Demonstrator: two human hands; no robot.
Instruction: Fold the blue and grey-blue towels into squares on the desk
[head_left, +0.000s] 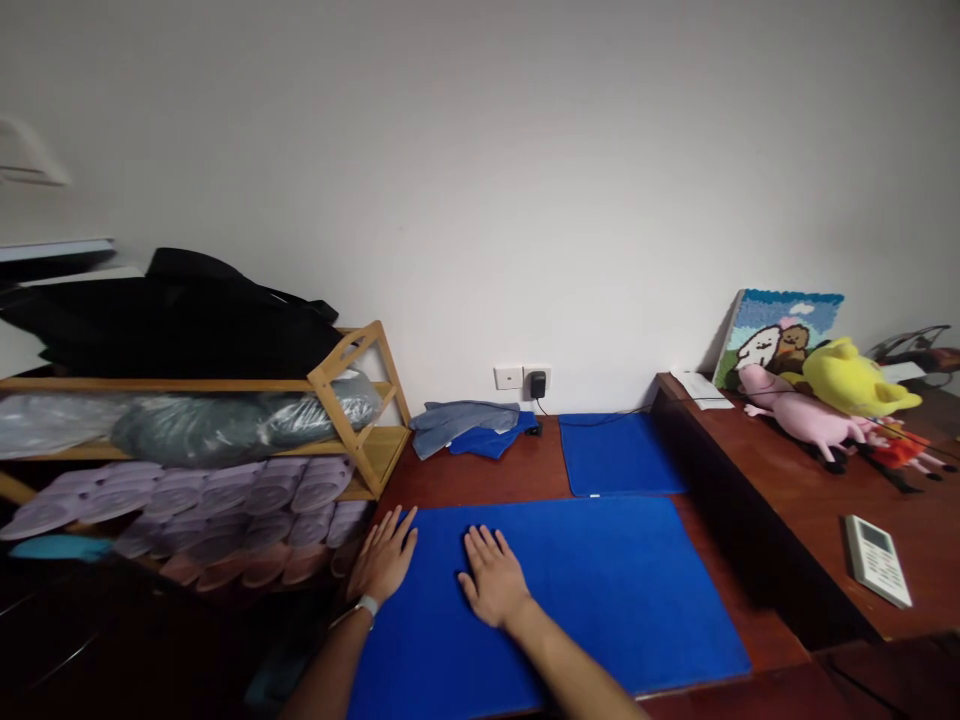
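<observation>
A large blue cloth lies spread on the reddish wooden surface in front of me. My left hand rests at the cloth's left edge, fingers stretched out, with a pale band around the wrist. Flat on the cloth, to the right of it, lies my right hand, its fingers extended and the thumb apart. Neither hand grips anything. Behind the large cloth lies a smaller blue cloth. Left of that, against the wall, is a crumpled grey-blue cloth with a bright blue one partly under it.
A wooden rack with slippers, plastic-wrapped bundles and a black bag stands left. A charger sits in the wall socket. On the right surface are plush toys, a fluffy picture and a white calculator-like device.
</observation>
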